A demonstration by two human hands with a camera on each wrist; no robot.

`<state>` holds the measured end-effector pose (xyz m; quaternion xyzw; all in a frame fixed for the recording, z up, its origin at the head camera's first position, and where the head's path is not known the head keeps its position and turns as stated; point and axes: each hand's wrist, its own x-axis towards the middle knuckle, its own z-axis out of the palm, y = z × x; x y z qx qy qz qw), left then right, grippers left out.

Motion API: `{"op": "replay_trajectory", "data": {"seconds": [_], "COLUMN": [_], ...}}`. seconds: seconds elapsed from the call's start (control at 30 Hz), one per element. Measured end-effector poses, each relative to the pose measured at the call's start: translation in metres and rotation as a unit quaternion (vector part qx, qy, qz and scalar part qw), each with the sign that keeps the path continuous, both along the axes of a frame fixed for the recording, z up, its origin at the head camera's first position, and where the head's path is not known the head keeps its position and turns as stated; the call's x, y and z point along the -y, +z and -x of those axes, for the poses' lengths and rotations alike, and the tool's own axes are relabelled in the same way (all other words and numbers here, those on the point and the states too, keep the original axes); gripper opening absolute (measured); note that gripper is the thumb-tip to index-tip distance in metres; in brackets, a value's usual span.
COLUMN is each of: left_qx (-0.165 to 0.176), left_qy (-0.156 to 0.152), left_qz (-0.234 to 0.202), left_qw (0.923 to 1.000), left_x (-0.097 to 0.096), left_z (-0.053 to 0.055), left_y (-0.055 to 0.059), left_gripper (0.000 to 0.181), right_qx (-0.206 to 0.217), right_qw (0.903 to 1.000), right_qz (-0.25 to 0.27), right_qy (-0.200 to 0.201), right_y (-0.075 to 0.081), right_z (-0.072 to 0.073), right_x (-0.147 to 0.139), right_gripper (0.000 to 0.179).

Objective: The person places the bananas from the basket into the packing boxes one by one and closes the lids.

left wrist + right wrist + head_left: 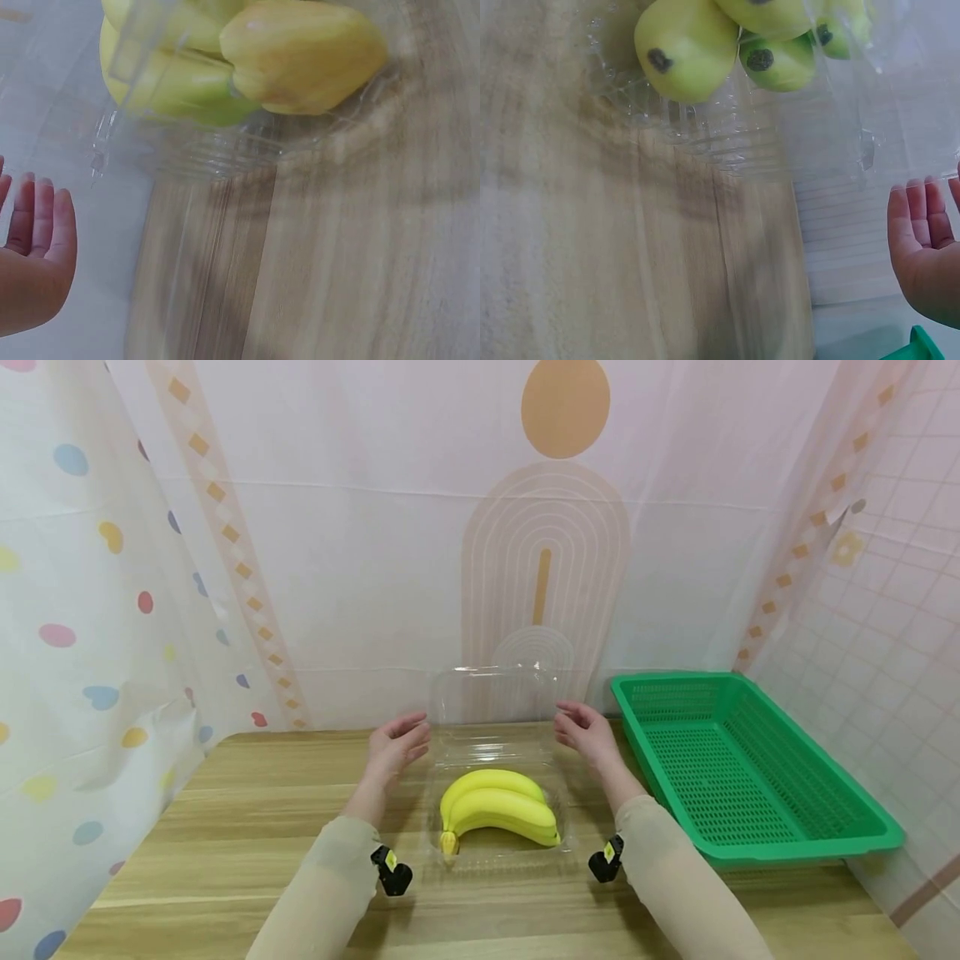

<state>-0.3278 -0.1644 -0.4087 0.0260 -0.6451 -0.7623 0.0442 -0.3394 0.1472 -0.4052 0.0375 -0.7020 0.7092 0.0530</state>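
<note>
Before patterned curtains [352,568], the wooden counter [232,835] spreads leftward; a green basket [716,785] fills its right side. Centrally, a clear container [506,862], lid [491,706] raised, holds bananas [501,807]; left hand [394,747] and right hand [591,740], fingers relaxed, gripping nothing, flank the lid.

No text, label, brand, number or sign can be read anywhere here.

Soft, even light glints off the clear container [491,748].

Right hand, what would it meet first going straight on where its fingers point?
Likely the raised clear clamshell lid, just beside the right hand in the head view; depth is unclear.
</note>
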Motion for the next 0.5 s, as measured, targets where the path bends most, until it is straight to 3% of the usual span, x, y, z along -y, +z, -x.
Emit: {"op": "replay_trajectory", "data": {"seconds": [0.23,0.5], "left_qx": [-0.043,-0.142], "left_qy": [0.006,0.006], "left_qz": [0.019,0.078], "left_qw": [0.9989,0.9868], "left_x": [0.0,0.005], "left_z": [-0.004,-0.007], "left_y": [0.001,-0.008], "left_gripper": [0.037,0.015], "right_qx": [-0.031,-0.06], "right_qw": [0.9993,0.9977], "right_qz": [-0.019,-0.031], "right_qy": [0.002,0.0], "right_y": [0.004,0.0], "right_z": [-0.006,-0.012], "right_x": [-0.001,-0.004], "right_gripper": [0.035,0.025]}}
